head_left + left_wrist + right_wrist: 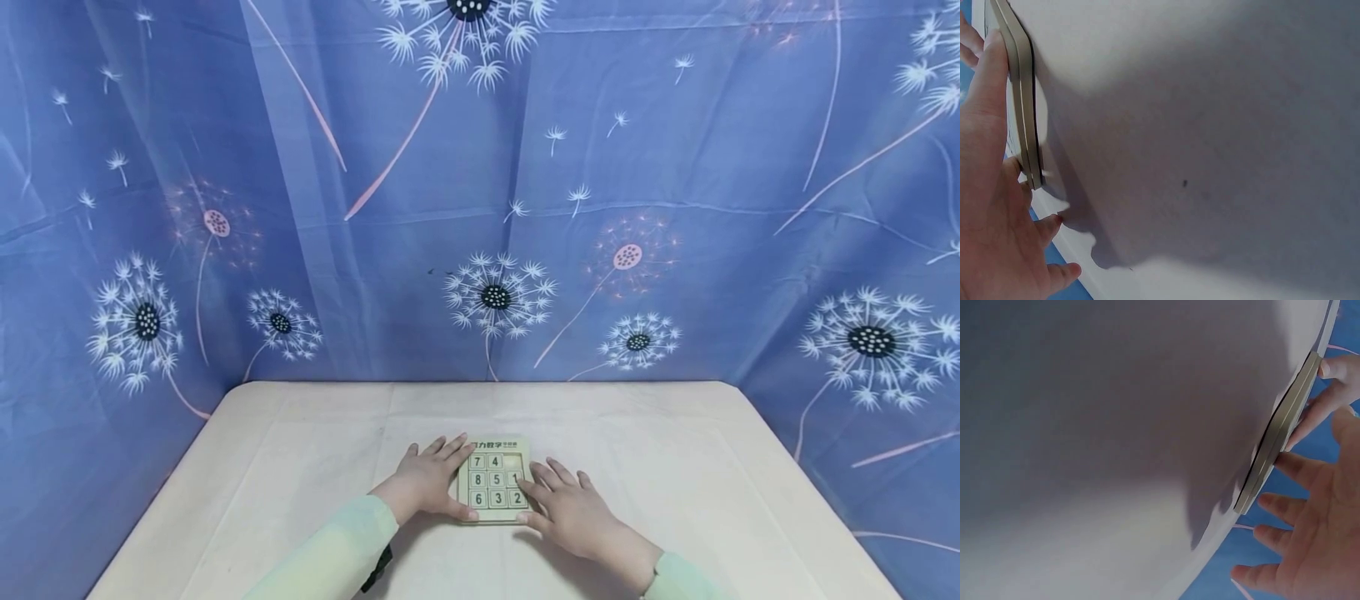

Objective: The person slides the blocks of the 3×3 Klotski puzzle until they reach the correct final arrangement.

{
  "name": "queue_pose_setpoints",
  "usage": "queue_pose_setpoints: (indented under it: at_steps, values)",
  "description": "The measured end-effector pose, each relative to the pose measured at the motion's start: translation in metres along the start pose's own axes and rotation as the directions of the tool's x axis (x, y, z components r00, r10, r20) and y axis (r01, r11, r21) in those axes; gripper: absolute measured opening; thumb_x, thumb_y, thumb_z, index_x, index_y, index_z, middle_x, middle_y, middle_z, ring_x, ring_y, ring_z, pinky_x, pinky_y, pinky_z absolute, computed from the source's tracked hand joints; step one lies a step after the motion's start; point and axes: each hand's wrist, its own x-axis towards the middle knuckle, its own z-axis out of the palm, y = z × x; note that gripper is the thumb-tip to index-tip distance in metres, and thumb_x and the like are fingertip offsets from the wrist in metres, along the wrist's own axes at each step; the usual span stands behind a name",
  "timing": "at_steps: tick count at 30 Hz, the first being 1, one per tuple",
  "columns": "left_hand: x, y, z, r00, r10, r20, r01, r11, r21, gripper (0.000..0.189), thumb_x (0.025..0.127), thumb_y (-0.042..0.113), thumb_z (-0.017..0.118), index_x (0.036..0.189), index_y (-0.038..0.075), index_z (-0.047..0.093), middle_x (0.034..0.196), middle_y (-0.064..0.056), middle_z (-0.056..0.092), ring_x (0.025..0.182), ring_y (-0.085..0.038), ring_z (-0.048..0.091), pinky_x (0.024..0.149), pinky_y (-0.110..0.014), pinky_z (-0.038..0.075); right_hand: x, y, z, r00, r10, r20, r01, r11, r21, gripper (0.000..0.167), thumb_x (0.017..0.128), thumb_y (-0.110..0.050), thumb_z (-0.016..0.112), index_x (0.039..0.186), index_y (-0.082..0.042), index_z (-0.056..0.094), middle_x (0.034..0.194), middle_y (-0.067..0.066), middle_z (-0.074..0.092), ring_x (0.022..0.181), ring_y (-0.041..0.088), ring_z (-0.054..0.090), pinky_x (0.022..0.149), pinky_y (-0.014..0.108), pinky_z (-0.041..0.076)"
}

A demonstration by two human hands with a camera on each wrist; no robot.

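A pale sliding number puzzle (489, 514) lies flat on the table. From the top its rows read 7, 4 and a bare slot, then 8, 5, 1, then 6, 3, 2. My left hand (431, 482) holds the board's left side, thumb at the near edge and index finger at the upper corner. The other left fingers spread away from it. On the right side, the index finger of my right hand (573, 512) touches the tile marked 1 (513, 478). The right thumb is at the near right corner. Both wrist views show the board edge-on.
The board rests on a cream-coloured table (300, 467) with rounded far corners. Blue curtain cloth (390, 292) with dandelion prints hangs behind the table and at both sides. A black strap (377, 569) shows under the left sleeve.
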Motion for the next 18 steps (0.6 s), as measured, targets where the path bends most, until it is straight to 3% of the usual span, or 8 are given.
queue_pose_setpoints:
  at_steps: [18]
  values:
    - [0.000, 0.003, -0.003, 1.000, -0.006, 0.016, 0.006, 1.000, 0.004, 0.110, 0.072, 0.072, 0.079, 0.160, 0.020, 0.036, 0.171, 0.001, 0.029, 0.156, -0.033, 0.034, 0.124, -0.066, 0.029, 0.012, 0.002, 0.000, 0.998, 0.057, -0.003, -0.057, 0.998, 0.016, 0.058, 0.099, -0.053, 0.056, 0.141, -0.014, 0.062, 0.156, 0.019, 0.050, 0.148, 0.048, 0.040, 0.111, 0.080, 0.033]
